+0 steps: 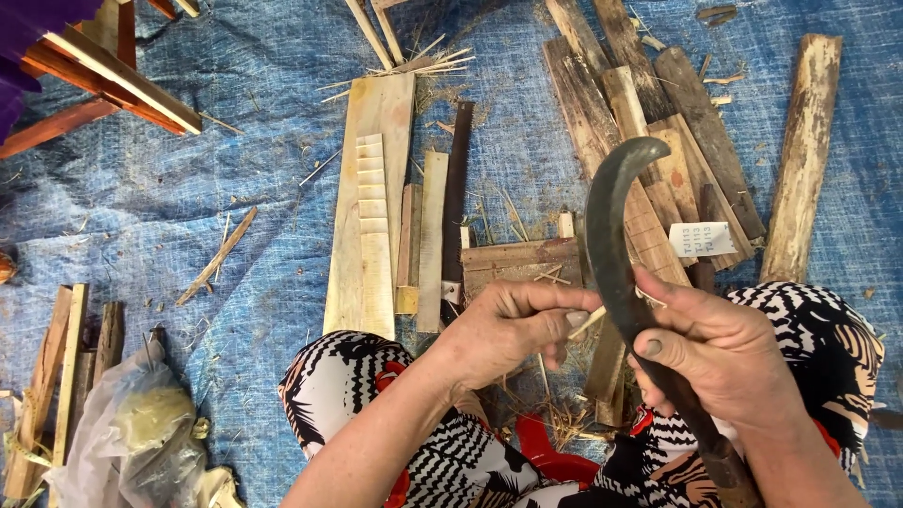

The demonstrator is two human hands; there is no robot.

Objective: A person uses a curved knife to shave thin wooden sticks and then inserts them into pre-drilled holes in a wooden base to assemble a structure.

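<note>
Hands at work over a blue tarpaulin (188, 207): the right hand (724, 353) is closed around the dark handle of a curved sickle-like knife (611, 235), thumb pressed to the blade's base, hooked tip pointing up and away; the left hand (513, 329) pinches a thin pale bamboo sliver (588, 322) between thumb and fingers, its end touching the blade's inner edge, just above the person's patterned lap. The fingertips sit close to the cutting edge; a slip of the sliver, or a jerk of the blade, could plausibly nick them, and so thin a strip may snap. Split bamboo slats (372, 198) lie toward the tarpaulin's middle; weathered wooden boards (804, 150) crowd its far right corner; a crumpled plastic bag (132, 433) sits at the near left edge; straw and shavings litter the sheet.
</note>
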